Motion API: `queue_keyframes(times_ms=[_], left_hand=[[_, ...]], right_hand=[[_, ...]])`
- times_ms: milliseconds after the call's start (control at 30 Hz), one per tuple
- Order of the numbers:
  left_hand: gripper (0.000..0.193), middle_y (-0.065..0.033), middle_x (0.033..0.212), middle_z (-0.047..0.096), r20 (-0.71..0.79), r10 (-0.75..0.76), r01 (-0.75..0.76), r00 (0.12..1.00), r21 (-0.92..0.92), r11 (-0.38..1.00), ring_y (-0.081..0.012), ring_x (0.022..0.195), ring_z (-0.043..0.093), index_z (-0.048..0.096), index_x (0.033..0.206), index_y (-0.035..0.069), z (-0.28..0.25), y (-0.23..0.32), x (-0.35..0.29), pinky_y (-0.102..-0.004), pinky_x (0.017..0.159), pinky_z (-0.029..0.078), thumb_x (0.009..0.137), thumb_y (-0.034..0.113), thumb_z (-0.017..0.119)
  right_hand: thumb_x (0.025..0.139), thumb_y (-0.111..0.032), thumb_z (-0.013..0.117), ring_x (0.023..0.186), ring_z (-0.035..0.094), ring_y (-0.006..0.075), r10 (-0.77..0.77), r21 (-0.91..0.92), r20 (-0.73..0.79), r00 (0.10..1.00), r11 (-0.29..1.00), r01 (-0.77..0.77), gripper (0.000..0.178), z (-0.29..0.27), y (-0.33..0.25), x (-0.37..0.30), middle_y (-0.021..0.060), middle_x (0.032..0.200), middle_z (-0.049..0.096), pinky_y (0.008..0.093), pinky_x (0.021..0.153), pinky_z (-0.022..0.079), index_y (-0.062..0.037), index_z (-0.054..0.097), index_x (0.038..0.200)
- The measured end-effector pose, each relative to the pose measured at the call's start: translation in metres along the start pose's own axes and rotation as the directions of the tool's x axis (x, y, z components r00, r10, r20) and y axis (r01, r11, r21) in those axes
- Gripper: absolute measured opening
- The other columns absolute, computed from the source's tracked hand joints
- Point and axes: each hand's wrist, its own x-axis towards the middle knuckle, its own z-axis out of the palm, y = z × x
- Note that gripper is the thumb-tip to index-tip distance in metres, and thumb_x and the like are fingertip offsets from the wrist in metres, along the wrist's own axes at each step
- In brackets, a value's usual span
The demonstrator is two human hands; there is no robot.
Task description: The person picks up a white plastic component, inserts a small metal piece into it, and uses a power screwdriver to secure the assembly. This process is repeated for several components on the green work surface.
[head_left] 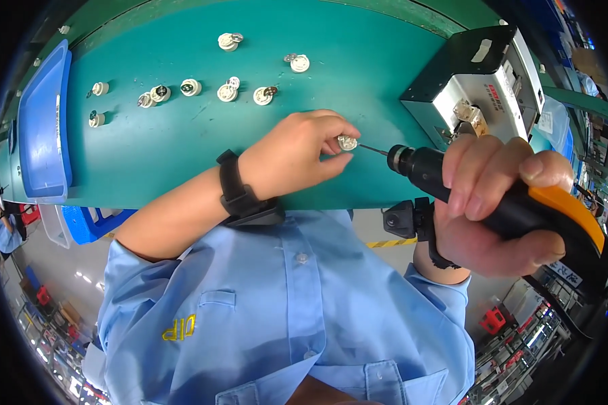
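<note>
Between the thumb and fingers of my left hand [304, 148] is a small round white part [346, 142], held just above the green bench. My right hand [493, 196] is wrapped round a black and orange electric screwdriver [425, 169]. Its thin bit points left, and the tip is at the right edge of the white part; whether it touches cannot be made out. Farther off on the bench stand several similar white round parts, among them one [300, 63] with a small dark disc beside its top and another [263, 96] with a brown disc at its edge.
A blue tray [64, 121] stands at the bench's left end. At the right is a black and silver box-shaped machine [479, 81] with a metal piece at its front, close to the screwdriver. A blue bin [91, 225] sits below the bench edge at left.
</note>
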Motion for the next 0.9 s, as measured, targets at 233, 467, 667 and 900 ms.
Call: queue_keyframes(times_ms=[233, 467, 667, 900], left_hand=[[0.021, -0.0143, 0.091, 0.064, -0.008, -0.007, 0.007, 1.000, -0.025, 1.000, -0.0275, 0.074, 0.064, 0.064, 0.099, 0.000, 0.000, -0.005, 0.000, -0.0352, 0.067, 0.052, 0.079, 0.003, 0.068], [0.019, -0.0152, 0.093, 0.065, -0.023, 0.003, -0.004, 1.000, -0.026, 1.000, -0.0303, 0.078, 0.064, 0.064, 0.098, 0.000, 0.000, -0.008, 0.002, -0.0369, 0.069, 0.053, 0.080, 0.004, 0.068], [0.018, -0.0153, 0.093, 0.065, -0.045, 0.023, -0.024, 0.999, -0.017, 1.000, -0.0319, 0.080, 0.064, 0.064, 0.097, 0.000, 0.003, -0.008, 0.001, -0.0377, 0.068, 0.052, 0.080, 0.004, 0.068], [0.017, -0.0125, 0.088, 0.061, -0.045, 0.088, -0.083, 0.995, 0.095, 0.992, -0.0274, 0.074, 0.063, 0.062, 0.094, 0.001, 0.006, -0.004, 0.002, -0.0347, 0.066, 0.052, 0.079, 0.003, 0.070]], right_hand=[[0.093, -0.055, 0.049, 0.050, 0.045, 0.0118, 0.025, -0.057, -0.111, 0.993, 0.998, -0.032, 0.053, 0.014, 0.018, -0.002, 0.0024, 0.065, 0.049, 0.0262, 0.050, 0.036, -0.0047, 0.045, 0.108], [0.092, -0.052, 0.051, 0.046, 0.045, 0.0123, 0.098, -0.150, -0.014, 0.995, 0.984, -0.099, 0.047, 0.018, 0.016, 0.006, 0.0024, 0.062, 0.049, 0.0269, 0.049, 0.038, -0.0060, 0.042, 0.100], [0.091, -0.051, 0.055, 0.046, 0.047, 0.0124, 0.156, -0.215, -0.026, 0.987, 0.964, -0.158, 0.048, 0.027, 0.018, 0.010, 0.0015, 0.061, 0.049, 0.0276, 0.048, 0.039, -0.0056, 0.043, 0.103], [0.089, -0.046, 0.060, 0.051, 0.047, 0.0111, -0.028, -0.116, -0.100, 0.995, 0.993, 0.016, 0.047, 0.001, -0.046, 0.010, -0.0011, 0.061, 0.048, 0.0273, 0.052, 0.037, -0.0057, 0.049, 0.110]])
